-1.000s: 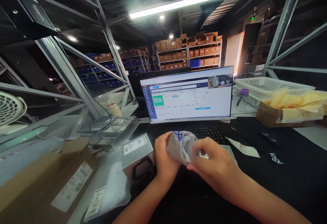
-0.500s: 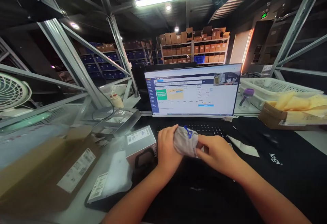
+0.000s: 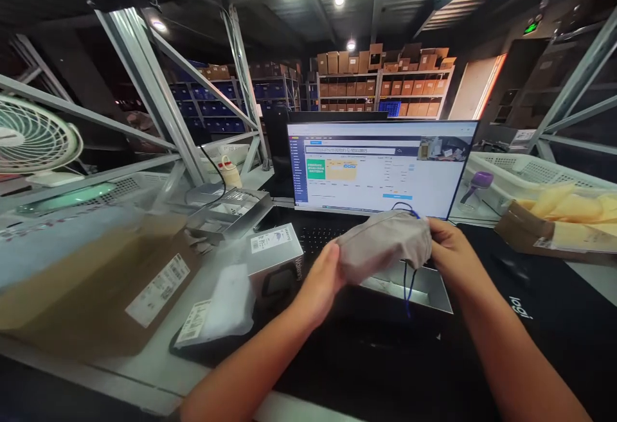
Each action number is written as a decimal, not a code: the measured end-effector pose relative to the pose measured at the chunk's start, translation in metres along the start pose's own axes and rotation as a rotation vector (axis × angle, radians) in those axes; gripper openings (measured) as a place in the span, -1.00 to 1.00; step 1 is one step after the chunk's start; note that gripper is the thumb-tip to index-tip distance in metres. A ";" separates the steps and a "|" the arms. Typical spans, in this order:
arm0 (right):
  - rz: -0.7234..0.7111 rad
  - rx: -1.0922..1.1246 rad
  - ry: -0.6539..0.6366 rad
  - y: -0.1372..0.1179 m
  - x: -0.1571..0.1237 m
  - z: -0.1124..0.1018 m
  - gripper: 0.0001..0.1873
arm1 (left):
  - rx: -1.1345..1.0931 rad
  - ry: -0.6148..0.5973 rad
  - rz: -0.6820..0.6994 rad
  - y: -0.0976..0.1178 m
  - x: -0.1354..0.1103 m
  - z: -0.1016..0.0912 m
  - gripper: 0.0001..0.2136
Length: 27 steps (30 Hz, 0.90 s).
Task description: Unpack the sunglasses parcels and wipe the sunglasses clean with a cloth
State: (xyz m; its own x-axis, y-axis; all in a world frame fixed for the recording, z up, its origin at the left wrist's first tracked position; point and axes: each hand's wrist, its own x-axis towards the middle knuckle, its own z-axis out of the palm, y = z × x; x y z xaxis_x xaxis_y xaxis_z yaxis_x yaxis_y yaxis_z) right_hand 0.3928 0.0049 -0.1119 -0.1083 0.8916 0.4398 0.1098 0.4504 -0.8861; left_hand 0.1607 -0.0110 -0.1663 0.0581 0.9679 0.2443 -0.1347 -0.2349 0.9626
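Holding the gray cloth pouch [image 3: 383,245] w/ both hands: your left hand [image 3: 322,281] is clamped on its 9 o'clock end, your right hand [image 3: 448,252] on its 3 o'clock end. It's up off the surface [image 3: 159,367], in front of the monitor [image 3: 380,165], above a shiny metal tray [image 3: 427,290]. It's soft & floppy, so grip firm but gentle. The thin blue cord [image 3: 409,284] hangs at 5 o'clock; don't snag it.

Keyboard [image 3: 315,239] mostly hidden behind pouch [image 3: 383,245]; monitor [image 3: 380,168] text unreadable.
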 end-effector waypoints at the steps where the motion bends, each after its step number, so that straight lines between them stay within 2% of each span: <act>1: 0.025 0.048 -0.035 0.002 0.002 0.001 -0.81 | -0.053 0.000 -0.078 -0.001 -0.001 0.000 -0.40; 3: 0.102 0.116 -0.100 0.006 0.005 0.005 -0.78 | -0.006 0.051 -0.094 -0.004 -0.005 -0.003 -0.46; 5: 0.173 0.175 -0.114 0.010 0.008 0.006 -0.74 | 0.145 0.175 0.003 -0.005 -0.011 -0.009 -0.56; 7: 0.221 0.231 -0.106 0.013 0.012 0.001 -0.68 | 0.321 0.296 0.151 -0.004 -0.021 -0.017 -0.68; 10: 0.267 0.290 -0.063 0.016 0.018 -0.018 -0.59 | 0.629 0.423 0.457 -0.006 -0.038 -0.029 -0.80; 13: 0.234 0.345 0.095 0.019 0.024 -0.047 -0.54 | 0.834 0.474 0.635 -0.015 -0.054 -0.042 -0.86; 16: 0.141 0.382 0.259 0.023 0.028 -0.072 -0.54 | 1.069 0.343 0.731 -0.032 -0.067 -0.053 -0.79; 19: 0.087 0.392 0.298 0.025 0.028 -0.080 -0.53 | 1.361 0.162 0.772 -0.046 -0.078 -0.056 -0.63; 21: 0.080 0.380 0.275 0.025 0.027 -0.073 -0.51 | 1.441 0.084 0.748 -0.046 -0.085 -0.053 -0.60; 24: 0.102 0.352 0.203 0.024 0.024 -0.050 -0.49 | 1.369 -0.001 0.634 -0.031 -0.088 -0.043 -0.50; 27: 0.127 0.341 0.110 0.019 0.019 -0.021 -0.48 | 1.227 0.036 0.577 -0.005 -0.077 -0.028 -0.24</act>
State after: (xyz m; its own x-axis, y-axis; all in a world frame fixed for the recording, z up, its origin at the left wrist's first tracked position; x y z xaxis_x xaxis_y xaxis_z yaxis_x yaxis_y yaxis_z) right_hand 0.4135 0.0314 -0.1177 -0.0064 0.9474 0.3201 -0.2218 0.3108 -0.9242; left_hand 0.1296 -0.0818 -0.1932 0.2656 0.7026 0.6601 0.8312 -0.5137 0.2124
